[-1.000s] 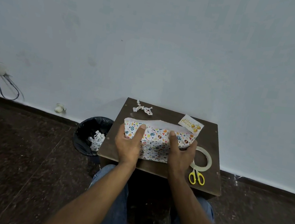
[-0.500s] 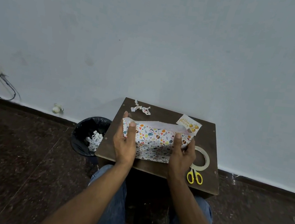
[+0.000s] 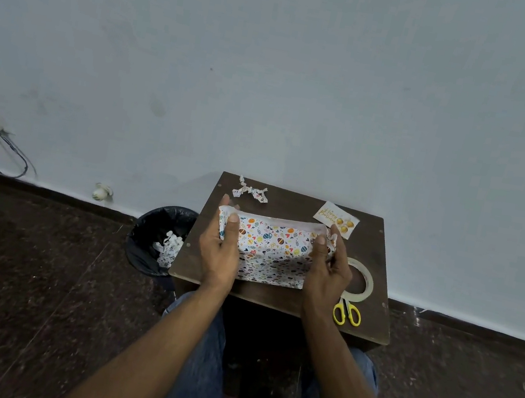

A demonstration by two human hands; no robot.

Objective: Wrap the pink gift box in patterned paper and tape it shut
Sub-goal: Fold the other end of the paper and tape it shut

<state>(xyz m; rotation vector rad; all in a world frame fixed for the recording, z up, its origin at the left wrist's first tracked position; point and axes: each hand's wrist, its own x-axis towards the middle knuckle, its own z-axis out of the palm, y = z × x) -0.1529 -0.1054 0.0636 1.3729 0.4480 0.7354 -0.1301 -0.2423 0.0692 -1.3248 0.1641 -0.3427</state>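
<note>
Centre-right of the frame, on the small brown table (image 3: 380, 253), sits the box, fully covered by patterned paper (image 3: 272, 245). Its long side runs left to right, straight ahead of both hands. Left hand (image 3: 219, 250) grips the left end, thumb on top, fingers curled round the far edge. Right hand (image 3: 329, 269) pinches the paper at the right end. Tape roll (image 3: 368, 281) lies just right of the right hand, scissors (image 3: 347, 313) below it near the front edge, so I'd guess the right hand goes for tape. Paper bow (image 3: 250, 191) and card (image 3: 337, 219) sit behind, leaving little room that way.
</note>
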